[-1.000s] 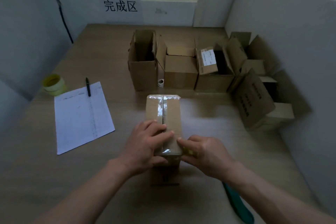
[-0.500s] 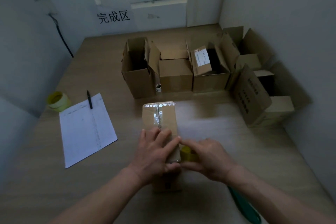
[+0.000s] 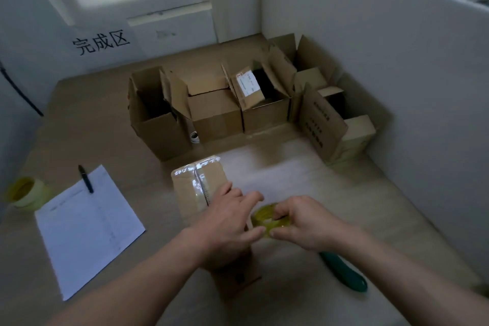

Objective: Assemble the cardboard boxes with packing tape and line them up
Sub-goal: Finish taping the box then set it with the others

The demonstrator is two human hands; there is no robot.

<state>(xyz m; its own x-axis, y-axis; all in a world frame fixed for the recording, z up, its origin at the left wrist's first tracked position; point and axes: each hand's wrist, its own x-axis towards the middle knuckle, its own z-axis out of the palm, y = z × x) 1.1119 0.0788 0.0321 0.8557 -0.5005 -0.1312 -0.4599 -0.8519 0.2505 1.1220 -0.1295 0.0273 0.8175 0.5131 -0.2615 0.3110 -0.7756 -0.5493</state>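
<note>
A small cardboard box (image 3: pixel 197 188) lies on the table in front of me, its top seam covered with clear packing tape. My left hand (image 3: pixel 227 222) rests flat on the near end of the box, fingers straight, pressing the tape down. My right hand (image 3: pixel 304 222) grips a yellow roll of packing tape (image 3: pixel 267 217) just right of the box, close to my left fingertips. A row of open, assembled boxes (image 3: pixel 211 111) stands at the back of the table.
A white sheet of paper (image 3: pixel 87 225) with a black pen (image 3: pixel 86 178) lies on the left, a second tape roll (image 3: pixel 26 192) beside it. A green-handled tool (image 3: pixel 344 272) lies under my right forearm. More open boxes (image 3: pixel 333 124) stand by the right partition wall.
My right hand has pulled the tape roll out to the right, away from the box end. My left hand has slid along the box top, still pressing the tape. The view has tilted.
</note>
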